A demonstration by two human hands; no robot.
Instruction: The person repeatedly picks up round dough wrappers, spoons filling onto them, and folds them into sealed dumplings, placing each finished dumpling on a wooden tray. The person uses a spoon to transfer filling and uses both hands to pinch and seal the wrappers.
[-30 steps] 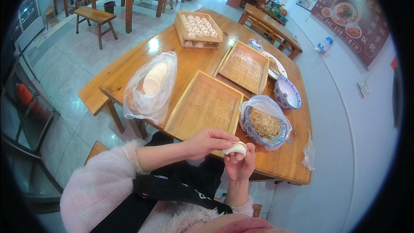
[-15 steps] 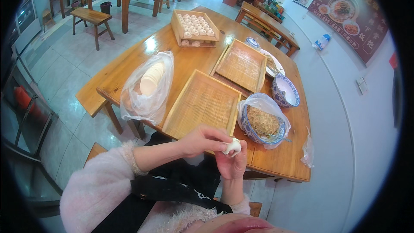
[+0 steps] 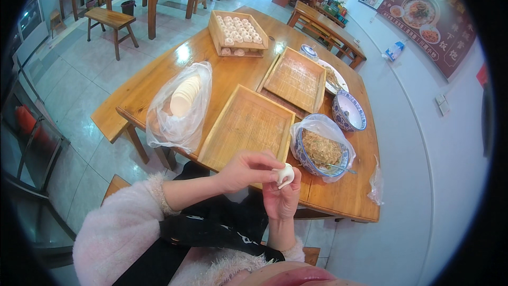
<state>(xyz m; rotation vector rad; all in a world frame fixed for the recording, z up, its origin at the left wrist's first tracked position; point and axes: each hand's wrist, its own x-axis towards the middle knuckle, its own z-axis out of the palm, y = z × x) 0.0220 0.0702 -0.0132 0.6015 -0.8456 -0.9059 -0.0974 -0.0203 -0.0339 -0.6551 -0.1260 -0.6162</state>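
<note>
In front of my body, just past the near edge of the table, a small white dumpling [image 3: 286, 176] is held between both hands. My left hand [image 3: 247, 171] pinches its near-left side with thumb and fingertips. From below and the right, my right hand [image 3: 282, 197] grips it, its thumb up along the side. The wrapper looks partly folded, with a curled edge; its inside cannot be made out. Close by on the right is a blue-and-white bowl of brownish shredded filling [image 3: 324, 147], with a utensil handle over its rim. Stacked round wrappers [image 3: 185, 97] lie in a clear plastic bag [image 3: 168, 130] on the left.
A bare wooden tray [image 3: 248, 124] lies just beyond my hands, with another tray [image 3: 296, 78] behind it. Stacked trays of shaped dumplings [image 3: 239, 32] stand farther back. At right are an empty-looking patterned bowl [image 3: 350, 111], a white plate [image 3: 338, 77] and a wall [image 3: 407, 143].
The dumpling has been turned slightly between my fingers, and its curled edge now faces more downward. Both hands keep their hold in nearly the same place. Nothing on the table has moved.
</note>
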